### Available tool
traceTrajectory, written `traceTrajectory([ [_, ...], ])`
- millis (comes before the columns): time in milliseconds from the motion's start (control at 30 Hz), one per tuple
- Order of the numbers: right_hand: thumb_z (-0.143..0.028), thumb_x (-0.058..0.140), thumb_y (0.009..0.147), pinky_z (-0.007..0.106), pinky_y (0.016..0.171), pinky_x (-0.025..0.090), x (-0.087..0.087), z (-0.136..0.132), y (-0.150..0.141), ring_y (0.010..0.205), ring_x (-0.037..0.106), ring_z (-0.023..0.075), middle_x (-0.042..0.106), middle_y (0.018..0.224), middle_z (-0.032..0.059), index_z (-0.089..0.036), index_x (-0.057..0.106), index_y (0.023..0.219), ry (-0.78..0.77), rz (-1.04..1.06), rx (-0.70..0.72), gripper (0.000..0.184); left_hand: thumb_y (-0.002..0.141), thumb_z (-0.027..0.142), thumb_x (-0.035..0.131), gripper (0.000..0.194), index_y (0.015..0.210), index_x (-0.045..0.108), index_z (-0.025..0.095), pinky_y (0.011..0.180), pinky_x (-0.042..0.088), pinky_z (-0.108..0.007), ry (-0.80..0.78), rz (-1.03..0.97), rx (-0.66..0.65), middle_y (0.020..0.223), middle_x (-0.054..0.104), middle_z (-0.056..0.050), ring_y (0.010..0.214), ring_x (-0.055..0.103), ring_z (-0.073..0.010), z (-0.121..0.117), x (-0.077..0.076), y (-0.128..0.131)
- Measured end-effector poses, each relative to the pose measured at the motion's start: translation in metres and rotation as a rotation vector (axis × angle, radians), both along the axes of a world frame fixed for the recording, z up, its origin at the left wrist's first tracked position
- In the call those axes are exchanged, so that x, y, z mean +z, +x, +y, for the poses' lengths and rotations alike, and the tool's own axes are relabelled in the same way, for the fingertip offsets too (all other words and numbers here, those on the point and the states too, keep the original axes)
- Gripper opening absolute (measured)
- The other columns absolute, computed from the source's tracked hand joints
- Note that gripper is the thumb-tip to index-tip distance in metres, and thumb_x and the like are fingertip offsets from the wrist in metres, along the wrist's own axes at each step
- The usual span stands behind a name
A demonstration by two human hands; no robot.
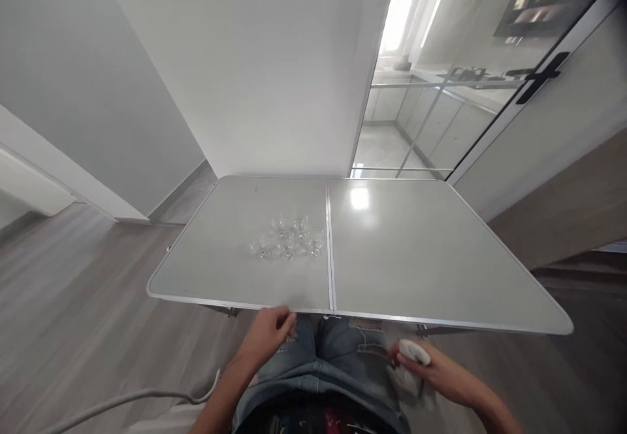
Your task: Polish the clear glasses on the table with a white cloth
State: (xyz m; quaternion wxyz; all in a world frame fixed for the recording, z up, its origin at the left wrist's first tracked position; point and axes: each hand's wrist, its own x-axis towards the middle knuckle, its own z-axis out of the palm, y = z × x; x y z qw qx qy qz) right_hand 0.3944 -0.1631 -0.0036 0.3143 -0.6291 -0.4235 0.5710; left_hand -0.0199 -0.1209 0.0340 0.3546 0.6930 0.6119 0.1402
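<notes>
Several small clear stemmed glasses [287, 246] stand in a cluster on the left half of a pale folding table [401, 257]. My left hand [269, 331] is at the table's front edge, nearer to me than the glasses, with its fingers loosely curled and nothing visible in them. Low to the right, below the front edge, my right hand [431, 368] is closed around a clear container with a white oval top [414, 351]. Its transparent lower part is blurred against the floor, so its exact kind does not show.
A metal seam [330, 244] divides the tabletop. Behind the table rises a white wall [274, 81], and a glass-paned door with a black handle [543, 78] is at the right. A pale cable or hose [132, 395] runs over the wooden floor at lower left.
</notes>
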Motion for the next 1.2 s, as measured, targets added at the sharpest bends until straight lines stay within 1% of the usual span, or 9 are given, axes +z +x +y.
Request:
traceTrajectory([
  [100,-0.062,0.072,0.073,0.035,0.073,0.056,0.04,0.019,-0.032,0.077,0.064,0.0245,0.067,0.079,0.0048,-0.025,0.069,0.085,0.183,0.276,-0.17,0.039,0.1,0.047,0.038,0.046,0.069,0.058,0.019,0.064,0.034,-0.026,0.336,0.048,0.217,0.06,0.053,0.001,0.059,0.048,-0.0132,0.022,0.005,0.007],
  [233,-0.068,0.058,0.085,0.029,0.06,0.053,0.058,0.066,-0.062,0.063,0.058,0.0177,0.055,0.061,0.0005,-0.023,0.069,0.096,0.365,0.59,-0.348,0.047,0.099,0.042,0.041,0.035,0.077,0.057,0.02,0.066,0.037,-0.026,0.485,0.031,0.415,0.063,0.054,0.001,0.061,0.051,-0.0139,0.059,-0.016,0.011],
  [300,-0.069,0.057,0.085,0.023,0.047,0.044,0.055,0.096,-0.067,0.048,0.048,0.0133,0.044,0.05,-0.0043,-0.022,0.068,0.099,0.33,0.666,-0.31,0.051,0.096,0.043,0.048,0.026,0.089,0.058,0.02,0.069,0.04,-0.027,0.513,-0.04,0.501,0.07,0.057,0.0,0.066,0.055,-0.0154,0.076,-0.026,0.013],
  [367,-0.073,0.059,0.082,0.021,0.041,0.039,0.046,0.124,-0.068,0.042,0.045,0.0111,0.047,0.049,-0.0051,-0.021,0.066,0.101,0.275,0.698,-0.297,0.056,0.09,0.046,0.058,0.03,0.102,0.055,0.018,0.069,0.043,-0.029,0.511,-0.089,0.574,0.077,0.058,-0.001,0.07,0.057,-0.0173,0.089,-0.032,0.015],
  [533,-0.07,0.072,0.073,0.024,0.047,0.05,0.015,0.17,-0.073,0.047,0.056,0.0126,0.062,0.06,-0.0049,-0.022,0.063,0.101,0.116,0.734,-0.448,0.056,0.085,0.045,0.065,0.045,0.117,0.05,0.017,0.085,0.048,-0.04,0.586,-0.071,0.596,0.108,0.058,-0.01,0.092,0.059,-0.0236,0.105,-0.038,0.021],
  [667,-0.066,0.074,0.074,0.025,0.058,0.057,0.0,0.182,-0.074,0.05,0.06,0.0117,0.062,0.06,-0.0089,-0.024,0.062,0.09,0.214,0.863,-0.56,0.047,0.086,0.045,0.066,0.051,0.124,0.048,0.017,0.095,0.046,-0.046,0.644,-0.073,0.592,0.116,0.055,-0.013,0.107,0.056,-0.0273,0.111,-0.041,0.026],
  [967,-0.033,0.087,0.07,0.028,0.075,0.062,0.002,0.186,-0.075,0.079,0.075,0.0176,0.078,0.091,-0.0006,-0.02,0.07,0.091,0.267,1.1,-0.567,0.031,0.092,0.046,0.057,0.045,0.126,0.045,0.019,0.104,0.044,-0.047,0.693,-0.167,0.532,0.121,0.059,-0.012,0.118,0.055,-0.0275,0.12,-0.044,0.027],
  [1067,-0.022,0.086,0.069,0.029,0.073,0.063,0.001,0.183,-0.076,0.077,0.075,0.0179,0.078,0.088,-0.0017,-0.02,0.069,0.088,0.304,1.067,-0.509,0.026,0.093,0.047,0.057,0.047,0.129,0.043,0.019,0.106,0.042,-0.048,0.671,-0.204,0.523,0.12,0.061,-0.012,0.121,0.056,-0.028,0.12,-0.045,0.027],
  [1200,-0.027,0.085,0.072,0.031,0.067,0.063,0.001,0.183,-0.077,0.073,0.073,0.0187,0.077,0.082,-0.0018,-0.021,0.067,0.086,0.286,1.086,-0.468,0.024,0.089,0.046,0.063,0.061,0.138,0.035,0.02,0.106,0.043,-0.048,0.629,-0.265,0.488,0.126,0.062,-0.014,0.126,0.055,-0.0282,0.12,-0.04,0.029],
])
